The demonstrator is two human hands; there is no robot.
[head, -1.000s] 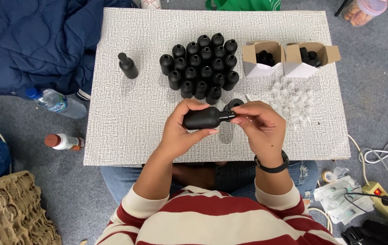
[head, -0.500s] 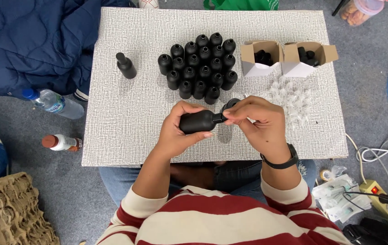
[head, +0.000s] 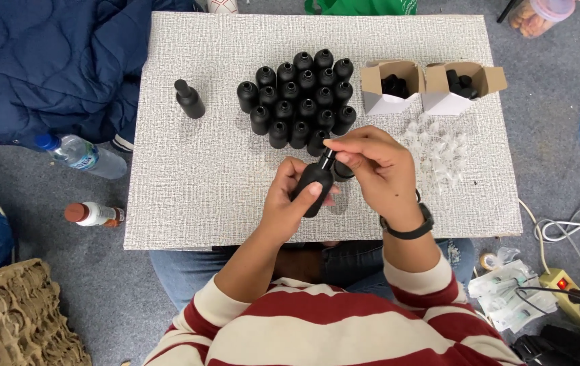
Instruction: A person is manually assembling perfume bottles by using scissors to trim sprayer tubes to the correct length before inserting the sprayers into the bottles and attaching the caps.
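My left grip (head: 296, 196) wraps the black bottle (head: 313, 186), held just in front of the bottle cluster (head: 300, 98) on the table (head: 188, 183); my right grip (head: 371, 166) pinches its neck

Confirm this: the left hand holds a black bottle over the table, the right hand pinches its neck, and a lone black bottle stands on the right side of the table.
Not quite. The lone black bottle stands on the left side of the table, as the head view shows. The rest holds: the left hand holds a black bottle and the right hand pinches its neck.
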